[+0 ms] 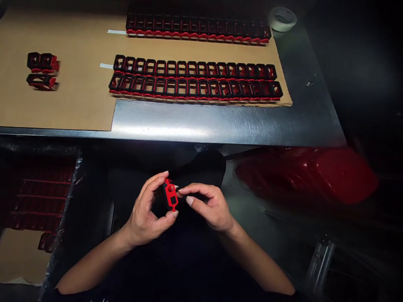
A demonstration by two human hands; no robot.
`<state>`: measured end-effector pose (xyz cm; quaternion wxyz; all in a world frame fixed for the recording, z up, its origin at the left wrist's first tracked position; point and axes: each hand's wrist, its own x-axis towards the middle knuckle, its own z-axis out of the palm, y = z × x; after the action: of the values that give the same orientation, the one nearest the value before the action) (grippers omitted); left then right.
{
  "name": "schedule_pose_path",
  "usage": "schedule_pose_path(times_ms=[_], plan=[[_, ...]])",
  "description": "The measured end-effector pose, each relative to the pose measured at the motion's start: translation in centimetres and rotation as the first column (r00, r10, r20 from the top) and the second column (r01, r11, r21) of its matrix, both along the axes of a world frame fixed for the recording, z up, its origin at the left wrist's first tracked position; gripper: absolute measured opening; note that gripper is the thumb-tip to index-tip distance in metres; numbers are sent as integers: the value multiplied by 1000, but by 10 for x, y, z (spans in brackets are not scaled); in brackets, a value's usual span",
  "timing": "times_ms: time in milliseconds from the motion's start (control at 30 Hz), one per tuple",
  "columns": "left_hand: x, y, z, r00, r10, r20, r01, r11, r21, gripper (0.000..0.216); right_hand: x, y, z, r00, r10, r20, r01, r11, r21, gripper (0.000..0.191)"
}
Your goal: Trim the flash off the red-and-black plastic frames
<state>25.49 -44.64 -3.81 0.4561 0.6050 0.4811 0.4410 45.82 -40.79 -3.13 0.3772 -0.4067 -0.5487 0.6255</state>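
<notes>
My left hand [147, 212] pinches a small red and black plastic part [170, 196] between thumb and forefinger, below the table's front edge. My right hand [209, 205] touches the part's right side with curled fingertips. On the brown cardboard sheet [78, 100] above lie long rows of the same black and red parts: a double row [195, 79] in the middle and another row [198, 27] at the back.
Two loose clusters of parts [42, 69] lie on the cardboard at left. A tape roll [282, 18] sits at the back right. The metal table [220, 121] shows bare steel in front. A bin of red parts [37, 197] is lower left, a red bag [308, 172] lower right.
</notes>
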Motion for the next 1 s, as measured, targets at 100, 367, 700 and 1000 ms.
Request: schedule_pose_path(times_ms=[100, 367, 700, 1000], plan=[[-2, 0, -3, 994, 24, -110, -18, 998, 56, 80, -4, -2, -1, 993, -35, -111, 19, 990, -142, 21], [5, -1, -17, 976, 117, -182, -54, 946, 319, 102, -15, -4, -1, 985, -44, -169, 17, 987, -160, 38], [3, 7, -25, 915, 212, -344, 66, 761, 646, 114, -20, -6, -5, 997, -53, -60, 54, 998, 17, 41], [1, 6, -11, 933, 65, -355, 150, 825, 545, 112, -13, -6, -20, 906, -77, -417, -144, 870, -472, 30]])
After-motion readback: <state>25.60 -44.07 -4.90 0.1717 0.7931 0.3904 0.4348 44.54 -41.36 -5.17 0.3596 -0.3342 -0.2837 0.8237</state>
